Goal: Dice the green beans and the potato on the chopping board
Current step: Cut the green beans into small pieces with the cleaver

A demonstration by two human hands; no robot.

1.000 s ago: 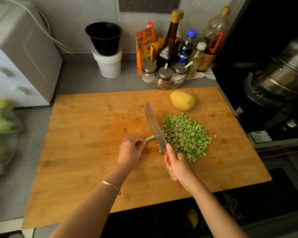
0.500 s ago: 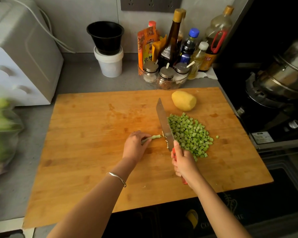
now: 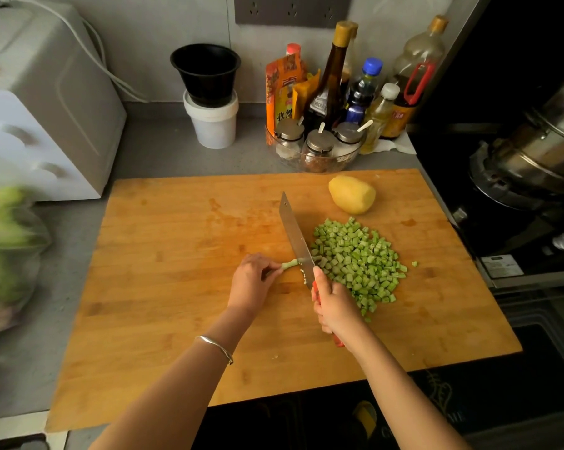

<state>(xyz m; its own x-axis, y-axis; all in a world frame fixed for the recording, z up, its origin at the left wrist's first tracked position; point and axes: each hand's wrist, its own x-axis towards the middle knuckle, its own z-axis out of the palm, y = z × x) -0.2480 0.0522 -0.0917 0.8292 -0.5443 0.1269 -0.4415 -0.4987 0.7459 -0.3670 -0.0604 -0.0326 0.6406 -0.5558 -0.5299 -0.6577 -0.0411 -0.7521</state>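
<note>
Green bean stub (image 3: 289,264), short and pale, is pinched by the curled left hand (image 3: 253,280), its free end at the red-handled steel cleaver (image 3: 295,237) gripped in the right hand (image 3: 334,306). With so little bean to hold, the fingertips are best tucked back. Farther along the wooden chopping board (image 3: 176,287) lie the heap of diced green bean pieces (image 3: 355,264), then the whole peeled yellow potato (image 3: 352,194).

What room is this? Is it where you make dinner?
Most likely a home kitchen. A wooden chopping board holds diced green beans and a potato, sauce bottles stand behind it, and a steel pot sits at the right.
</note>
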